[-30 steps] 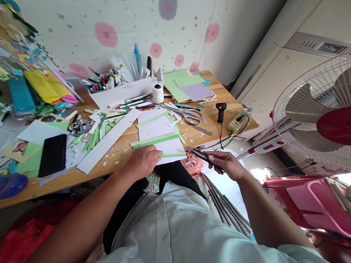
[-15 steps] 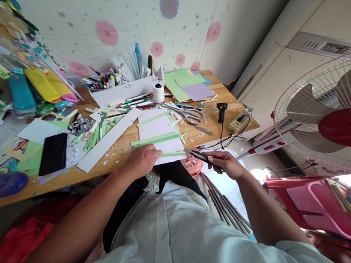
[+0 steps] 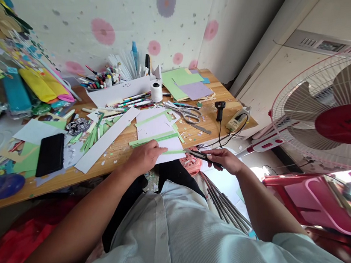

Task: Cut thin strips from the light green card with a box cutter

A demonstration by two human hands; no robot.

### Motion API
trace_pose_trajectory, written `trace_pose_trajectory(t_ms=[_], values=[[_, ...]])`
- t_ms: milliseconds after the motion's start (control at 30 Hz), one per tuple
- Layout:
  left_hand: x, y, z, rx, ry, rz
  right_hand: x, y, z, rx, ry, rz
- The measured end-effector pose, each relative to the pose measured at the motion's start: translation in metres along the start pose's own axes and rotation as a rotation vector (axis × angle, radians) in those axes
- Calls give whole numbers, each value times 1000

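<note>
Thin white paper sheet [image 3: 157, 134], light and floppy, lies pinned flat under the left hand [image 3: 146, 157] while the right hand [image 3: 225, 159] grips a utility knife [image 3: 198, 155] by its handle.

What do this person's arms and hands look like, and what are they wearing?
Both arms are bare from above the elbow down. The left hand and right hand wear no gloves; no rings or watch show. A pale, finely striped short-sleeved shirt covers the shoulders.

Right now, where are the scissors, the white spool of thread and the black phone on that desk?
scissors [image 3: 187, 113], head view, on the blades near the pivot.
white spool of thread [image 3: 156, 92], head view, on its side wall.
black phone [image 3: 50, 154], head view, middle of its dark face.
</note>
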State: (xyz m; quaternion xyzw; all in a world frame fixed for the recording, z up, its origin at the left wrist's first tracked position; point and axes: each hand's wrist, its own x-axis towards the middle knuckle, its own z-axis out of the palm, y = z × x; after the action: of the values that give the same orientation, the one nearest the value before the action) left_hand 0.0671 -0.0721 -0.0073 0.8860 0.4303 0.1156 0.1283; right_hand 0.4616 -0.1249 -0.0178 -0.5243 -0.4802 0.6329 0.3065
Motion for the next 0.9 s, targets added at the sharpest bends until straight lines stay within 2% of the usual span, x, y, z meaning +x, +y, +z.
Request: trace_pose_trajectory(t_ms=[267, 533, 900], values=[[4, -1, 4, 72, 1, 29, 10, -3, -10, -39, -51, -1], [-1, 3, 5, 157, 5, 88, 20, -9, -6, -61, -77, 39], [-2, 17, 21, 155, 99, 138, 19, -12, -4, -71, -91, 77]])
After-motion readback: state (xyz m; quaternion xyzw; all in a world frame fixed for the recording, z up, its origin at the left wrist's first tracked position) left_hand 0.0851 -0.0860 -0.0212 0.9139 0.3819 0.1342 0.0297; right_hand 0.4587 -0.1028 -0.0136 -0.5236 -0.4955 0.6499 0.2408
